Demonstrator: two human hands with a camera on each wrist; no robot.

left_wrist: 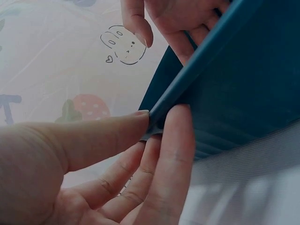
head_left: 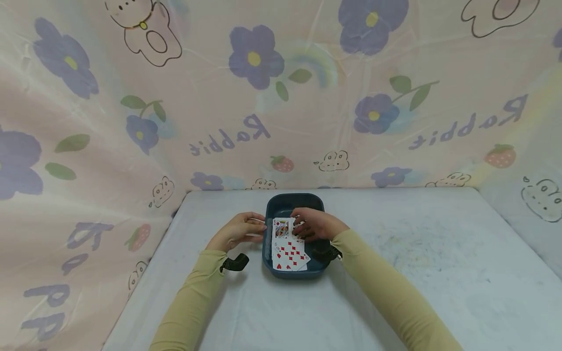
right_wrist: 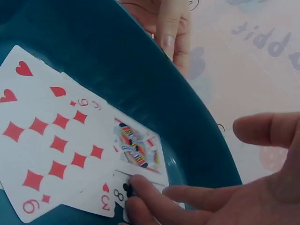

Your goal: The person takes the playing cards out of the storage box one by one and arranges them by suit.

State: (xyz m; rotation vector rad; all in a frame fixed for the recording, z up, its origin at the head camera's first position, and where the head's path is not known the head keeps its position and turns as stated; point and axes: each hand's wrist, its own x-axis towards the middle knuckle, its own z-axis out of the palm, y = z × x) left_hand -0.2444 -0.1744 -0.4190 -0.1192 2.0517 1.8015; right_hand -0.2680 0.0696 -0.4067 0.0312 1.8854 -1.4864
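A dark blue plastic bin (head_left: 296, 274) stands on the table with several playing cards (head_left: 290, 251) lying spread in it. My left hand (head_left: 239, 230) is at the bin's left side. In the left wrist view its thumb and index finger pinch the bin's rim (left_wrist: 187, 70). Inside the bin, my right hand (head_left: 318, 224) reaches over the cards, its thumb held apart. The right wrist view shows its fingertips (right_wrist: 140, 187) touching an eight of clubs (right_wrist: 119, 193), beside a face card (right_wrist: 136, 145) and a nine of diamonds (right_wrist: 56, 145). Some cards are partly covered by others.
A white cloth covers the table (head_left: 417, 292) around the bin. Behind it and at the sides hangs a printed curtain (head_left: 298, 112) with flowers and rabbits. Black wrist straps (head_left: 235, 263) sit over the sleeves.
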